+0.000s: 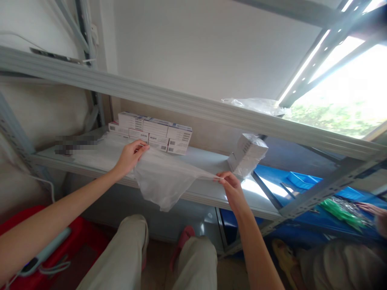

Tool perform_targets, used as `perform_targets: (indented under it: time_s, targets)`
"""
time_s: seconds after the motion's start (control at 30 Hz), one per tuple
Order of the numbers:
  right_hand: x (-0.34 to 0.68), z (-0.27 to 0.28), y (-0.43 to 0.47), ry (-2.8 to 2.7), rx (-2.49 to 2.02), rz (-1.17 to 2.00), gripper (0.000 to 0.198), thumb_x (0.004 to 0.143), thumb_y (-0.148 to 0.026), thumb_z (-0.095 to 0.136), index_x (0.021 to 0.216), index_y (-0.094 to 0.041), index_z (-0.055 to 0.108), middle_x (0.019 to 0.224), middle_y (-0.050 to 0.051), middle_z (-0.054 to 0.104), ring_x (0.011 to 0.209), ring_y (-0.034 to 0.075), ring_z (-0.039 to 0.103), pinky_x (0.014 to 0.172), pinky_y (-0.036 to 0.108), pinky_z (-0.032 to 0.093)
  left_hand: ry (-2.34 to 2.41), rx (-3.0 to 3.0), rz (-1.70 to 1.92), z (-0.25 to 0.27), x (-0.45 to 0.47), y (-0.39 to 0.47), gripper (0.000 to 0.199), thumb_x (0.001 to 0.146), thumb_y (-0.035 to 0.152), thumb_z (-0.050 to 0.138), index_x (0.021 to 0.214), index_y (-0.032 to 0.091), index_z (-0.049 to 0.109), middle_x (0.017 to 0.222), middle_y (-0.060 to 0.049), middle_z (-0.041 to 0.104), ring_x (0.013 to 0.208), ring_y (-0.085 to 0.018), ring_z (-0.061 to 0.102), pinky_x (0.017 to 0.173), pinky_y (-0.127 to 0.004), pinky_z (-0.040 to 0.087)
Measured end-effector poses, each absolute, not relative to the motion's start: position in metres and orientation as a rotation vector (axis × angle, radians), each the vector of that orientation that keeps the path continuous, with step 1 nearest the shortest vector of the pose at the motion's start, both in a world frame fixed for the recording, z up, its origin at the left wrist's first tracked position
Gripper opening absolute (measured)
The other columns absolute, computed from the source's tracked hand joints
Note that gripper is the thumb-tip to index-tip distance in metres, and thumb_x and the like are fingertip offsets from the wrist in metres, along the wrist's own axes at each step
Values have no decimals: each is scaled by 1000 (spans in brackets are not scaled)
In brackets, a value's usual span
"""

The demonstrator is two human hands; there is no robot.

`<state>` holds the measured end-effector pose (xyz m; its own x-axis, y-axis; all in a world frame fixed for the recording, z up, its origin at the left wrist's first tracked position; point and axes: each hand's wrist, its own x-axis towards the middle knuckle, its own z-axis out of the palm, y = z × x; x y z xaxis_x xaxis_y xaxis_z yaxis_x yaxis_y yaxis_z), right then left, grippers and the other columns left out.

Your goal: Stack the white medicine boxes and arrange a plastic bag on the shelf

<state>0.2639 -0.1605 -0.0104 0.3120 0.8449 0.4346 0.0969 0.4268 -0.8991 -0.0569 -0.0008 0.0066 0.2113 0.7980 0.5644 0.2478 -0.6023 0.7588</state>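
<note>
My left hand point(131, 155) and my right hand point(230, 183) both pinch the top edge of a clear plastic bag point(165, 181), stretched between them in front of a grey metal shelf point(199, 189). The bag hangs slack over the shelf's front edge. Just behind my left hand, a stack of white boxes with barcodes point(154, 133) sits on the shelf. A plastic-wrapped bundle of white boxes point(248, 155) leans tilted on the shelf behind my right hand.
A shelf beam point(181, 102) crosses overhead with crumpled plastic point(256, 105) on it. At right, blue trays point(302, 179), green items point(340, 209) and another person's hand point(376, 211). A red crate point(78, 245) stands at lower left; my knees point(163, 257) are below.
</note>
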Motion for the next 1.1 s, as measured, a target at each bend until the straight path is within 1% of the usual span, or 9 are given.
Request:
perform_targets:
  time_s: [0.23,0.4,0.53,0.6,0.67,0.77,0.87,0.97,1.1]
  targets:
    - [285,-20,-141,-1246,-1337,456,26,61,-42,74,66,-18,65,67,1,60,65,14,51,55,24,38,1009,1918,1389,1,-55,18,28,76,44,56,75,16,58,44,6,41,40,-9,38,42,-20,28]
    - [303,-32,-114,-1185,-1480,585,39,54,-50,73,69,-14,67,57,2,60,51,12,47,43,22,30,1098,1766,1173,-9,-37,55,30,72,45,57,78,15,58,44,5,41,38,-9,37,37,-19,25]
    - [316,-38,-85,-1076,-1524,537,45,55,-53,68,76,-13,66,67,5,64,50,12,51,42,21,31,1152,1700,1161,-14,-25,71,36,76,46,52,94,16,52,70,-1,57,46,-9,47,43,-19,36]
    - [323,-42,-71,-975,-1578,456,49,56,-54,65,83,-14,64,72,6,66,53,14,55,45,22,36,1165,1701,1327,-16,-24,63,39,77,46,52,102,16,48,89,-5,58,60,-11,54,52,-21,41]
    - [325,-49,-61,-878,-1601,341,56,58,-55,62,97,-14,61,85,9,66,65,18,61,53,27,43,1161,1772,1489,-19,-25,45,37,77,46,53,100,17,48,96,-7,56,71,-13,55,59,-23,43]
    - [310,-66,-61,-810,-1599,207,70,62,-56,60,117,-13,51,115,17,57,91,23,59,72,33,46,1072,1909,1283,-30,-28,8,35,81,52,45,82,17,52,76,-2,58,60,-12,52,54,-23,40]
    - [272,-86,-76,-859,-1574,236,76,68,-59,56,128,-15,43,127,17,49,103,25,56,81,35,45,970,1880,753,-47,-28,-18,55,83,63,31,63,17,52,52,0,53,39,-11,45,40,-22,32]
    - [224,-99,-89,-957,-1529,354,85,68,-57,59,138,-17,30,131,15,47,108,26,55,85,36,44,973,1804,595,-59,-22,-19,61,81,69,28,64,16,54,48,-1,54,33,-11,44,35,-22,29]
    - [184,-96,-75,-976,-1554,327,91,65,-47,65,140,-17,24,133,16,47,106,27,56,86,38,43,982,1792,772,-58,-8,3,55,78,67,35,73,16,56,53,1,54,35,-9,45,36,-21,32]
